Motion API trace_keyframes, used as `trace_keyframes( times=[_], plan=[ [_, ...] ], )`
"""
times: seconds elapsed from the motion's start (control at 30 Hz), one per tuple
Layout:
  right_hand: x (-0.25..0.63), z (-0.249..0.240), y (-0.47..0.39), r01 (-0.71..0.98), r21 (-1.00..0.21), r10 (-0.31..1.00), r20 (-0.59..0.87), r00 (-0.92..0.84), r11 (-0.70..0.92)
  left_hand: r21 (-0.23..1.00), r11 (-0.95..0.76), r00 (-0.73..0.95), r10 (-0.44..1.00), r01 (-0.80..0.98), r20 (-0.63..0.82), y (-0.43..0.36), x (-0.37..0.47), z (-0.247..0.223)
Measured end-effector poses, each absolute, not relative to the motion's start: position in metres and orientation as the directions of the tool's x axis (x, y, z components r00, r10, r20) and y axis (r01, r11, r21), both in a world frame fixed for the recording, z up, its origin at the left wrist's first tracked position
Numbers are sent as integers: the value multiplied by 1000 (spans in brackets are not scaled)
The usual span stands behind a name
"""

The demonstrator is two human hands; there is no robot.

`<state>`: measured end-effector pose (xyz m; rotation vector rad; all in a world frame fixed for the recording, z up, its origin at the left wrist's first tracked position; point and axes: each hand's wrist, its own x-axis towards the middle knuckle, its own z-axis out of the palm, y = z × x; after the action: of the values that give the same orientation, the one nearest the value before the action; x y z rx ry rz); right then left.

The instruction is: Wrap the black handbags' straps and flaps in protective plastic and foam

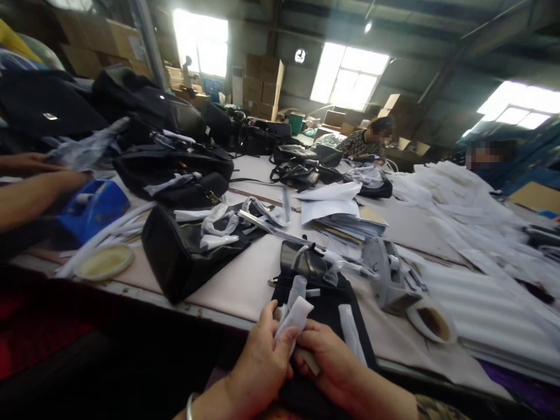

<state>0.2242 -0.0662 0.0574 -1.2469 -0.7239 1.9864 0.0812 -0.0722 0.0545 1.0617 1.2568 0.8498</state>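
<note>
White foam wrap [294,318] is pinched between the left hand [261,361] and right hand [329,361], both closed on it, over the black bag [326,303] lying flat at the table edge [175,294] for support.

Dim workshop hall under a dark sloping ceiling with grey steel beams [441,76]; three bright rectangular windows [349,76] high in the far wall, glaring white, plus a small round wall fan [300,56] between two of them; stacked brown cardboard boxes [261,87] against the far wall and more on the upper left; long pale beige worktable [245,280] with a grey metal edge, running away toward the windows; a grey upright steel post [149,46] on the left; cool daylight across the tabletop, deep shadow below its near edge.
</note>
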Motion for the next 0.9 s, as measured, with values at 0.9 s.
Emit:
trace_keyframes(
  times=[0.9],
  plan=[
    [202,61,-77,-588,-515,774,-512,-373,-624,906,408,229,898,-113,-376,-82,69,60]
  ],
)
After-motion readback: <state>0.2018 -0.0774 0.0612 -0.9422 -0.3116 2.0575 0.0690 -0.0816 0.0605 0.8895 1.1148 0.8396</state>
